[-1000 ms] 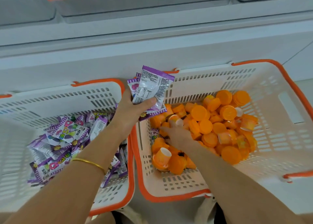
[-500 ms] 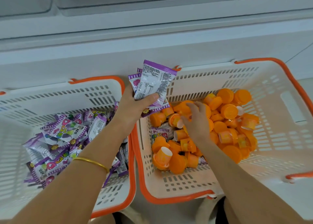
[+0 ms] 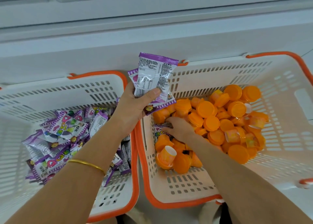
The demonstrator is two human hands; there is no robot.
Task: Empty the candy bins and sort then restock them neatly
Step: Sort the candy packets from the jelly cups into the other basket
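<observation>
Two white baskets with orange rims stand side by side. The left basket (image 3: 50,91) holds a heap of purple candy packets (image 3: 66,130). The right basket (image 3: 279,122) holds many orange jelly cups (image 3: 220,122). My left hand (image 3: 133,105) grips a small stack of purple packets (image 3: 152,76) above the gap between the baskets. My right hand (image 3: 179,130) is down in the right basket among the cups, its fingers on a purple packet (image 3: 160,132) lying by the basket's left wall.
A white shelf unit (image 3: 152,29) runs across the back, right behind both baskets. A gold bangle (image 3: 88,164) sits on my left wrist. Light floor shows at the far right.
My right hand moved from the top of the orange cups down and left onto the purple packet. The left hand kept its stack and barely moved.
</observation>
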